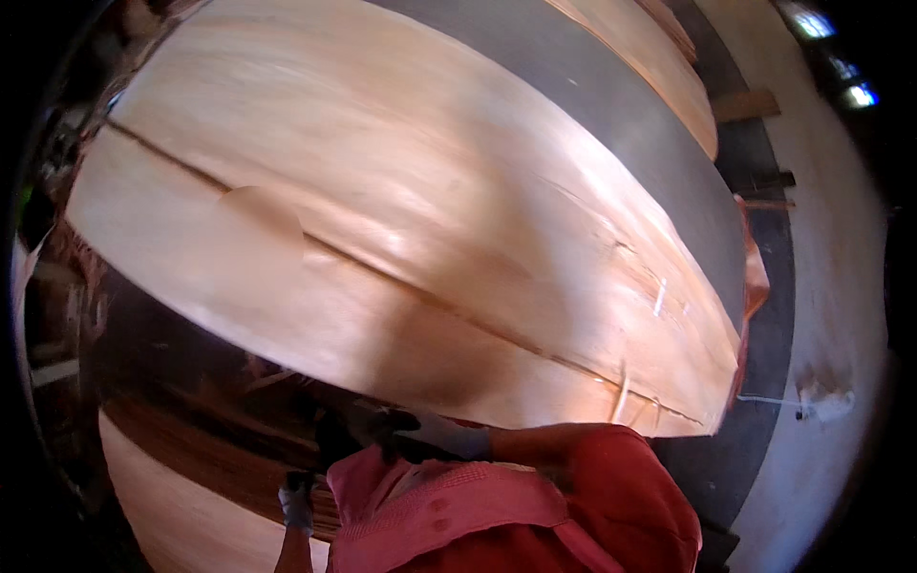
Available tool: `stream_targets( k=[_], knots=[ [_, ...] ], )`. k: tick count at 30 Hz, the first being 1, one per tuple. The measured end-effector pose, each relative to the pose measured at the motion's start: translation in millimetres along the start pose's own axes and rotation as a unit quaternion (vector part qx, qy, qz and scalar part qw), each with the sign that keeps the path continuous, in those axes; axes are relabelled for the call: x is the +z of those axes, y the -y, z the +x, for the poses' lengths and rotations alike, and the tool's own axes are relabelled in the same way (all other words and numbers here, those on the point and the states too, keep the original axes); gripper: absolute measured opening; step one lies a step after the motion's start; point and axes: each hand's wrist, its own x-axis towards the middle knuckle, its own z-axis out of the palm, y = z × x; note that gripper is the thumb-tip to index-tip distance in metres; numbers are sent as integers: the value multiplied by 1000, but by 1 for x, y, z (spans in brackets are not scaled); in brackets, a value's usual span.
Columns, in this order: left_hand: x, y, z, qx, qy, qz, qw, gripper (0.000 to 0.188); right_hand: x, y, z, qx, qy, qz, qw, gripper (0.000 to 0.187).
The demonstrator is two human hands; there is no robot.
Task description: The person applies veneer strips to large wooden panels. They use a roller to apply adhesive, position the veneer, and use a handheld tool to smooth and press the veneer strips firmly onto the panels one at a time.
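A large pale wood veneer sheet (401,181) lies across the view, with a long dark split running along its length. At its near edge is my right hand (420,435), in a grey glove with dark fingers. Those fingers blend into the shadow beneath the sheet, so their grip cannot be made out. My left hand (298,501), gloved the same way, is lower down, beside the edge of a dark brown stack of sheets (220,454). Its fingers are small and dark, and whether they hold anything is unclear.
Torn slivers (621,396) stick up near the sheet's right end. Beyond a grey band (573,72) lies another veneer sheet (650,48). At the lower left is a pale sheet (181,506). A pale floor (836,258) runs along the right, with a whitish scrap (826,403) on it.
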Motion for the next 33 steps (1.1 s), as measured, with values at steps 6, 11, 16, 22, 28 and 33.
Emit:
stream_targets(
  k=[6,11,16,22,28,33],
  knots=[
    [-112,6,33,79,-96,63,990,25,89,-9,84,-94,56,-70,992,25],
    [-185,-65,39,149,-139,-145,968,25,166,40,196,-43,90,-38,994,24],
    [-218,-82,68,142,-163,-78,973,28,197,154,264,-23,19,-208,978,26],
    [-250,-173,137,86,-98,39,991,33,196,312,401,-333,-114,-386,853,38],
    [-334,-222,192,89,-106,15,990,33,206,437,572,-442,-220,-637,592,51],
    [-406,-234,203,-49,-155,-34,986,32,217,445,630,-356,-263,-755,483,45]
  ],
)
